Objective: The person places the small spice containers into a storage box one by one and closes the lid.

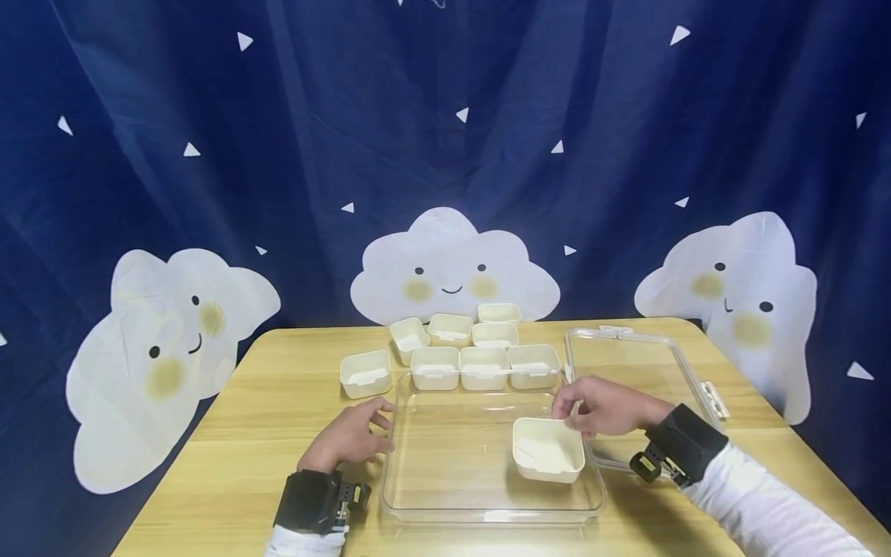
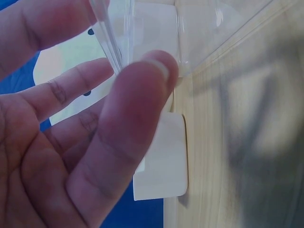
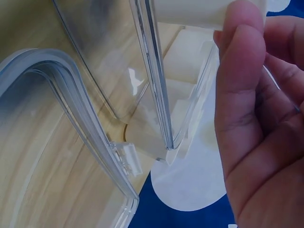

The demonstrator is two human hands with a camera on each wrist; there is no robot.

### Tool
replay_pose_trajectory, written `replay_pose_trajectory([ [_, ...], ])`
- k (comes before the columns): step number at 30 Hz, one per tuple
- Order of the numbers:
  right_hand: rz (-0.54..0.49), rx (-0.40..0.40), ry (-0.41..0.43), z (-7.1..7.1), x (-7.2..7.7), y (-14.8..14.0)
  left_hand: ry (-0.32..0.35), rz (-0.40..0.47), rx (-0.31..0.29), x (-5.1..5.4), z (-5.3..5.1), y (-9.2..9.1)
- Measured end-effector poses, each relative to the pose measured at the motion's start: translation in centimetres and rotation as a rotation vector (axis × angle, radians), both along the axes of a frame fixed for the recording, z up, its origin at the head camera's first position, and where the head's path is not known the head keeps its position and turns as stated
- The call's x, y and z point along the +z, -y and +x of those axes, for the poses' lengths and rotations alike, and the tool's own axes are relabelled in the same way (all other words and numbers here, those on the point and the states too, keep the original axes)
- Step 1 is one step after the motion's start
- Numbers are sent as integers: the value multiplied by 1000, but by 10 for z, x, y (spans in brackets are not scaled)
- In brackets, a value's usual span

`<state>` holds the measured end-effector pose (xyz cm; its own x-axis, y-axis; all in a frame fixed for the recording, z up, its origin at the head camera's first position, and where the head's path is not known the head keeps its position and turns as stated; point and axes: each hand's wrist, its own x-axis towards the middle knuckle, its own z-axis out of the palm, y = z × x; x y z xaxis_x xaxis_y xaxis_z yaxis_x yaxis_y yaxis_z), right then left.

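Observation:
My right hand (image 1: 605,404) pinches the rim of a small cream-coloured box (image 1: 548,450) at its far right corner. The small box is held over the right part of a large clear plastic box (image 1: 487,515), and its open top faces up. In the right wrist view, thumb and fingers grip an edge of the cream box (image 3: 190,13). At the clear box's left wall is my left hand (image 1: 348,435), its fingers spread and loosely bent. The left wrist view shows its thumb (image 2: 128,109) near the clear wall; whether it touches is hard to tell.
Several more cream boxes (image 1: 483,370) stand behind the clear box, one (image 1: 366,374) apart at the left. A clear lid (image 1: 685,367) with white clips (image 1: 715,400) lies on the wooden table (image 1: 244,433) at the right. A dark blue curtain (image 1: 418,116) hangs behind.

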<state>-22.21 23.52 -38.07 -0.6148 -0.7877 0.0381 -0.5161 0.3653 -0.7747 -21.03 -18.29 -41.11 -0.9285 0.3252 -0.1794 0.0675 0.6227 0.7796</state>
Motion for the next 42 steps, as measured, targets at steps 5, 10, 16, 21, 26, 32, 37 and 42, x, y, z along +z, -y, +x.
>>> replay_pose_trajectory([
  [5, 64, -14, -3, 4, 0, 2, 2, 0, 5, 0, 0, 0],
  [10, 98, -12, 4, 7, -2, 3, -12, 1, -5, 0, 1, 0],
  [16, 126, -10, 20, 10, -2, 6, -29, 8, -17, -1, 0, 0],
  [21, 160, -26, 34, 14, 0, 8, -29, 17, -18, -1, 0, -1],
  [26, 203, -37, 24, 17, -1, 10, -32, 13, -21, -1, 0, 0],
  [32, 221, -19, -11, 19, -4, 11, -29, 8, -23, -1, 0, 1],
  [37, 234, -13, -46, 20, -4, 12, -37, 16, -33, -2, -1, 0],
  [42, 253, -17, -80, 20, -3, 13, -26, 33, -32, -3, -1, 1],
])
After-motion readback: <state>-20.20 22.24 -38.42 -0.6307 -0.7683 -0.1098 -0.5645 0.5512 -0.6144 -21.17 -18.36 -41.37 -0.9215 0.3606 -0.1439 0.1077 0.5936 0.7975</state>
